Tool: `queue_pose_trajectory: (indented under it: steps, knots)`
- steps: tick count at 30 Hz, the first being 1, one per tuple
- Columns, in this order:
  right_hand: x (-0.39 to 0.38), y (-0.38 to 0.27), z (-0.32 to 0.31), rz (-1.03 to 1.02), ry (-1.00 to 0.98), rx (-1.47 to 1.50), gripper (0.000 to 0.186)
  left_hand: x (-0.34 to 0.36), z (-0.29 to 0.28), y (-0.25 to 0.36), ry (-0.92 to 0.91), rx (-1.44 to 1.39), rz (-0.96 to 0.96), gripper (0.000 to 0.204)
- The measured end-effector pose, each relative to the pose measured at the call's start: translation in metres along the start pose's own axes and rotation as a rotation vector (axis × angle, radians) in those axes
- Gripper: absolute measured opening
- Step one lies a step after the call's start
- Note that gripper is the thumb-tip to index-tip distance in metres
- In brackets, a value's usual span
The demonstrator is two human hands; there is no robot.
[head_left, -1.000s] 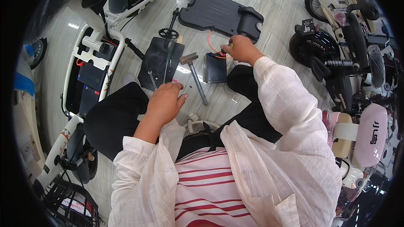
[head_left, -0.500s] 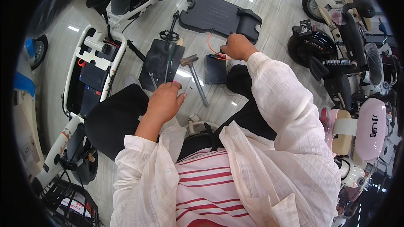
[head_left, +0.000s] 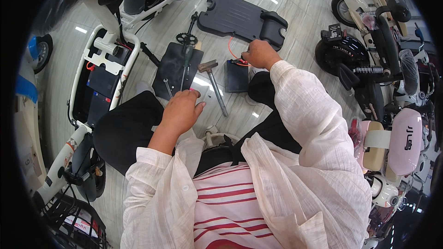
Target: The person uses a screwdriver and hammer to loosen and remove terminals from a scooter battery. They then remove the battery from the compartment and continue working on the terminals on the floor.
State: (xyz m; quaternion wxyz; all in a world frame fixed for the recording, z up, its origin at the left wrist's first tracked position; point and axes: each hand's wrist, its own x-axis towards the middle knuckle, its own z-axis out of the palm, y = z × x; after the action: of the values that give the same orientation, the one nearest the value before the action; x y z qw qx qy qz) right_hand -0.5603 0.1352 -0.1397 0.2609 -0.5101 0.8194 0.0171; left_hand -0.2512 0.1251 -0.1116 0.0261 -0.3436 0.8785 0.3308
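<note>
My right hand (head_left: 259, 54) is stretched forward, its fingers closed on red wires (head_left: 232, 50) at the top edge of a small dark battery box (head_left: 237, 76) on the floor. My left hand (head_left: 181, 110) hovers palm down over my left knee, fingers curled, close to a flat black panel (head_left: 175, 67) that carries a green-handled screwdriver (head_left: 186, 64) and a small wrench (head_left: 167, 87). A hammer (head_left: 213, 83) lies between the panel and the battery box. Whether the left hand pinches anything small I cannot tell.
A large black scooter footboard (head_left: 240, 16) lies ahead. A white scooter frame with an open battery bay (head_left: 99, 78) stands at left. A black scooter (head_left: 360, 60) and a pink one (head_left: 401, 143) crowd the right side. A wire basket (head_left: 69, 221) sits at lower left.
My left hand has shifted slightly forward toward the black panel. My right hand stays at the battery box wires.
</note>
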Motion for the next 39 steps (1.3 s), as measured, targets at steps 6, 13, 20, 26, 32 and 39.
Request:
queue_pose_trajectory:
  steps: [6,13,20,26,32,39]
  knots:
    - [-0.002,-0.002,-0.002,0.005,-0.013,0.010,0.035,0.000,-0.001,0.000,0.005,0.008,0.013,0.032]
    - [-0.002,0.001,-0.002,0.016,-0.016,0.017,0.034,0.001,-0.001,0.001,-0.003,0.002,0.009,0.032]
    - [-0.004,0.000,-0.003,0.008,-0.003,0.012,0.035,0.000,0.000,0.000,0.001,0.000,0.005,0.032]
    - [-0.001,0.008,0.001,0.001,0.008,0.017,0.034,0.001,-0.002,0.001,-0.006,0.003,-0.001,0.032]
    - [0.000,0.003,-0.004,0.081,0.003,0.062,0.035,0.000,-0.002,0.001,-0.013,0.007,-0.005,0.033]
    - [0.001,0.002,-0.012,0.181,-0.071,0.158,0.036,0.000,-0.002,0.001,-0.007,0.004,-0.005,0.032]
